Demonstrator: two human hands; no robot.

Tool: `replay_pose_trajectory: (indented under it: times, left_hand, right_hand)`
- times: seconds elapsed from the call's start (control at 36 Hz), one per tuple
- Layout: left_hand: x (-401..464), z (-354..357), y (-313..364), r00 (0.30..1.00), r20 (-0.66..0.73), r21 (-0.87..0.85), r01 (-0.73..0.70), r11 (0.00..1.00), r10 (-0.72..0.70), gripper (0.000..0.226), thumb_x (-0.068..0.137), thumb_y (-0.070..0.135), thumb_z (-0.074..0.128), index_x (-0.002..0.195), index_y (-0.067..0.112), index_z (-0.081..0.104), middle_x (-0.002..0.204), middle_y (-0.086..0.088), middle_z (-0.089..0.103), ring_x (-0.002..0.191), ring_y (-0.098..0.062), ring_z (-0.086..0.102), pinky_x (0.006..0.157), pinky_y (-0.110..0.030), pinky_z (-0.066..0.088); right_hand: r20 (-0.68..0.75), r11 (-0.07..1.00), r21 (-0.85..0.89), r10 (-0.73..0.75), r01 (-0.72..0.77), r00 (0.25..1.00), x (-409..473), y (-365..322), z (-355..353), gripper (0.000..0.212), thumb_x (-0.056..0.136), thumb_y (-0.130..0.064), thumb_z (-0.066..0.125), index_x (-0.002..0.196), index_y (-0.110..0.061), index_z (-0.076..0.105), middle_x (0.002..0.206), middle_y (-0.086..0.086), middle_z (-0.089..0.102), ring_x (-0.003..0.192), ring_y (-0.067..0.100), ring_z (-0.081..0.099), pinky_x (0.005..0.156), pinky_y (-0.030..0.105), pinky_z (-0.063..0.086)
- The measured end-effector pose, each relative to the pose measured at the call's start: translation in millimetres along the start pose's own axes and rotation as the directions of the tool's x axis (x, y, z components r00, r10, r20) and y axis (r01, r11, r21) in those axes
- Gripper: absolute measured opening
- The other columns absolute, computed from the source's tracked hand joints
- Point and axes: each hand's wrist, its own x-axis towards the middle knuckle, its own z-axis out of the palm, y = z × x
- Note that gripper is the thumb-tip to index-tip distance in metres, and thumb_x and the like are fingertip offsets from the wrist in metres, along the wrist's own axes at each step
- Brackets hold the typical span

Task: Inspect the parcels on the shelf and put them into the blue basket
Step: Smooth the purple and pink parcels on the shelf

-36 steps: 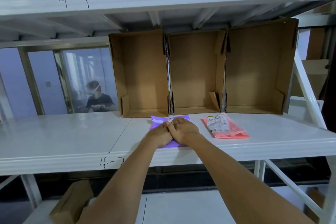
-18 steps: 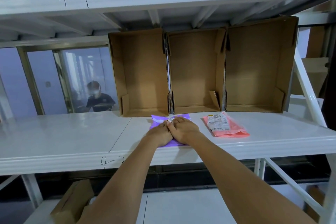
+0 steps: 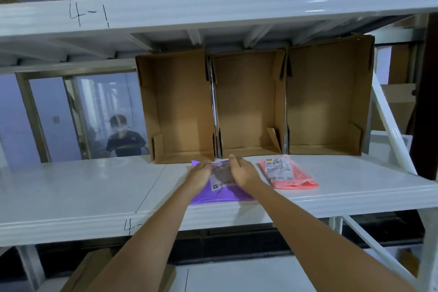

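A purple parcel (image 3: 221, 193) with a label on top lies on the white shelf (image 3: 94, 192), in front of the middle cardboard box. My left hand (image 3: 200, 174) grips its left side with curled fingers. My right hand (image 3: 245, 173) holds its right side, one fingertip pointing toward the boxes. The label shows in the gap between my hands. A pink parcel (image 3: 292, 176) with a white label lies flat to the right, untouched. The blue basket is not in view.
Three open cardboard boxes (image 3: 248, 102) stand on their sides along the back of the shelf. A white diagonal brace (image 3: 391, 133) runs down the right end. Another cardboard box (image 3: 87, 270) sits on the level below. A person is visible behind glass at the left.
My hands were pressed together over the purple parcel; they have now spread apart to its left and right sides, uncovering the label. The view has tilted upward slightly.
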Motion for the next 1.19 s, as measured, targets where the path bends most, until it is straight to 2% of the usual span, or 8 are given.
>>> replay_pose_trajectory:
  times: [0.11,0.22,0.31,0.42,0.64,0.83,0.97,1.19]
  left_hand:
    - [6.4,-18.5,4.4,0.993,-0.114,0.064,-0.019,0.998,0.026,0.04,0.104,0.032,0.026,0.13,0.012,0.048,0.139,-0.011,0.048,0.127,-0.026,0.045,0.101,-0.032,0.034]
    - [12.8,-9.9,0.5,0.997,-0.006,0.218,-0.069,0.973,0.072,0.044,0.103,0.039,0.027,0.132,0.012,0.045,0.139,-0.013,0.048,0.125,-0.03,0.047,0.103,-0.037,0.038]
    - [15.8,6.2,-8.8,0.993,0.042,0.346,-0.116,0.931,0.108,0.051,0.103,0.039,0.025,0.146,0.012,0.033,0.154,-0.01,0.031,0.142,-0.023,0.029,0.116,-0.036,0.022]
    - [14.8,12.4,-11.4,0.99,0.116,0.399,-0.116,0.91,0.075,0.052,0.105,0.035,0.015,0.153,0.017,0.012,0.162,-0.003,0.005,0.149,-0.017,0.005,0.12,-0.035,0.01]
    - [18.2,7.2,-6.4,0.982,0.188,0.409,-0.07,0.91,-0.009,0.056,0.1,0.047,0.012,0.149,0.024,0.027,0.158,0.002,0.022,0.146,-0.02,0.017,0.117,-0.042,0.02]
    - [15.0,8.7,-2.5,0.981,0.193,0.448,-0.067,0.892,-0.024,0.056,0.101,0.045,0.012,0.151,0.023,0.022,0.159,-0.001,0.02,0.145,-0.02,0.019,0.117,-0.039,0.02]
    - [14.3,9.7,-2.6,0.989,0.118,0.479,0.024,0.878,-0.091,0.062,0.097,0.053,0.017,0.153,0.027,0.018,0.16,0.0,0.016,0.147,-0.019,0.014,0.118,-0.037,0.017]
    - [6.3,9.2,0.3,0.987,0.058,0.574,0.091,0.814,-0.152,0.077,0.093,0.063,0.012,0.153,0.014,0.018,0.159,-0.005,0.018,0.146,-0.02,0.018,0.118,-0.036,0.019]
  right_hand:
    - [-0.04,0.97,-0.243,-0.031,0.02,0.999,16.5,4.7,-9.9,0.049,0.102,-0.042,0.024,0.117,-0.01,0.059,0.121,0.018,0.061,0.114,0.033,0.056,0.098,0.043,0.042]
    - [0.094,0.927,-0.364,-0.054,0.085,0.994,20.8,7.8,-1.3,0.055,0.103,-0.043,0.02,0.141,-0.01,0.042,0.147,0.013,0.041,0.135,0.032,0.039,0.11,0.048,0.032]
    - [0.186,0.886,-0.436,-0.083,0.158,0.979,21.0,15.2,11.3,0.056,0.104,-0.042,0.019,0.152,-0.013,0.027,0.162,0.006,0.017,0.149,0.02,0.015,0.119,0.04,0.02]
    - [0.218,0.886,-0.433,-0.078,0.168,0.973,19.9,17.2,11.8,0.06,0.104,-0.044,0.021,0.155,-0.014,0.017,0.163,0.003,0.009,0.15,0.016,0.008,0.12,0.036,0.014]
    - [0.212,0.885,-0.451,-0.023,0.119,0.977,24.9,15.5,12.8,0.057,0.1,-0.046,0.022,0.147,-0.017,0.035,0.154,0.01,0.035,0.139,0.027,0.035,0.111,0.041,0.031]
    - [0.216,0.875,-0.474,0.003,0.102,0.976,24.9,14.0,13.1,0.057,0.1,-0.046,0.022,0.148,-0.018,0.034,0.153,0.013,0.035,0.139,0.028,0.035,0.11,0.042,0.032]
    - [0.169,0.856,-0.513,0.024,0.067,0.985,26.1,10.4,14.9,0.061,0.098,-0.051,0.023,0.145,-0.015,0.037,0.147,0.012,0.042,0.133,0.029,0.041,0.104,0.041,0.037]
    - [0.117,0.831,-0.555,0.04,0.032,0.992,19.2,9.5,15.8,0.071,0.096,-0.058,0.021,0.147,-0.011,0.036,0.147,0.012,0.043,0.133,0.028,0.04,0.105,0.041,0.036]
